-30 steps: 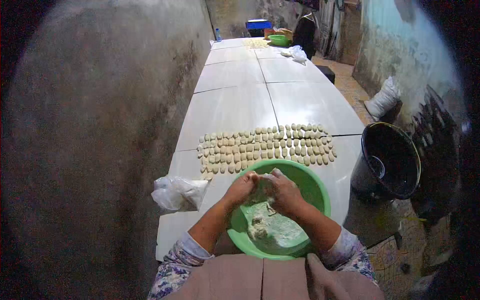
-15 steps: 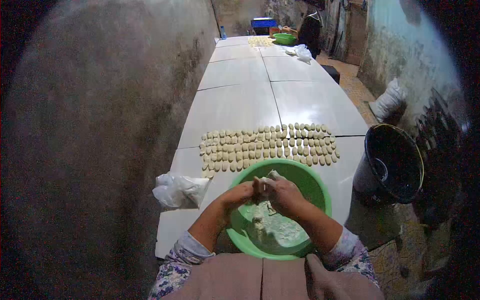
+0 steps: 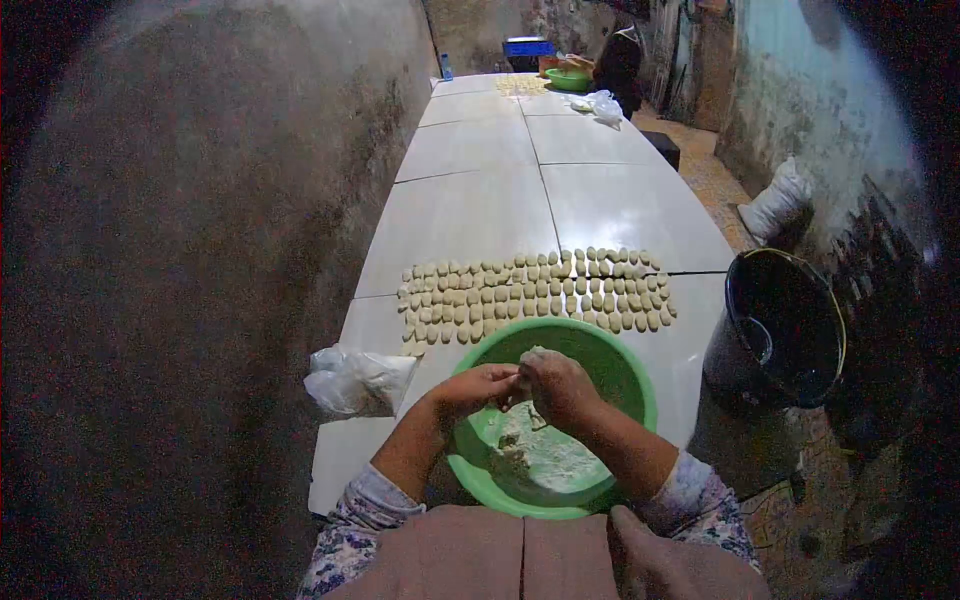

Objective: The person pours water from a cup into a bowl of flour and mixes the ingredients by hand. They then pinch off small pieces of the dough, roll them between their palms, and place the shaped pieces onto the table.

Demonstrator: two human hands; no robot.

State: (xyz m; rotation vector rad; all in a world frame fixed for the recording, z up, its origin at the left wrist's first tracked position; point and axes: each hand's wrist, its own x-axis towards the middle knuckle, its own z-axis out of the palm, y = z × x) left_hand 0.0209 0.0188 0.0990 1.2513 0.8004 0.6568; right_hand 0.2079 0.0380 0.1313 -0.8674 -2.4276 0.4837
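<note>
A green basin (image 3: 640,400) stands at the near end of the white table, with white flour (image 3: 560,462) and some dough inside. Over its upper left part my left hand (image 3: 480,388) meets my right hand (image 3: 560,385), fingertips touching. My right hand is closed around something pale, perhaps dough, mostly hidden by its fingers. The left fingers are pinched together beside it; what they hold cannot be made out. Just beyond the basin lie rows of small oval dough pieces (image 3: 487,295).
A plastic bag (image 3: 340,385) lies left of the basin. On the right stands a dark bucket (image 3: 735,350). At the far end are a person in dark clothes (image 3: 618,70), another green basin (image 3: 568,84) and a blue crate (image 3: 528,48). A white sack (image 3: 778,205) leans by the right wall.
My hands have drawn closer together, and my right hand has turned and closed more. The far person's arm now reaches over the far basin.
</note>
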